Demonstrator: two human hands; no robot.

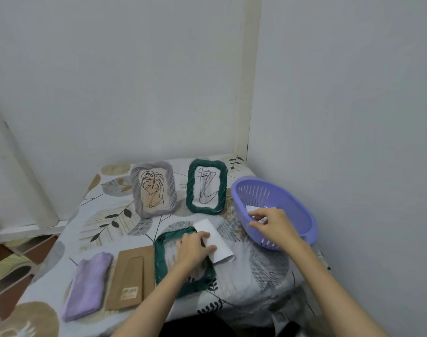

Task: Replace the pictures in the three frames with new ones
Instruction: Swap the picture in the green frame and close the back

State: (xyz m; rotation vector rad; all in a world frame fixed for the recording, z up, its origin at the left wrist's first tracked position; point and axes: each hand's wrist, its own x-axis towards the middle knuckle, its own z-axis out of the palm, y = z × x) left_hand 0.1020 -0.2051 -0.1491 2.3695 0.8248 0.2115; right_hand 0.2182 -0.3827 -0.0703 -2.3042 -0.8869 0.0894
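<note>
Two frames stand upright at the back of the table: a grey frame (154, 189) and a dark green frame (206, 186), each with a line drawing inside. A third dark green frame (160, 260) lies flat in front of me, without its back. My left hand (195, 246) rests on it and pinches the edge of a white sheet (216, 235) that lies across the frame's right side. My right hand (272, 226) reaches into the purple basket (302, 215) and holds a white paper (252, 210) there.
A brown cardboard frame back (132, 276) lies left of the flat frame, with a folded lilac cloth (89, 285) beside it. The table has a leaf-patterned cloth (105, 215) and stands in a corner between two white walls.
</note>
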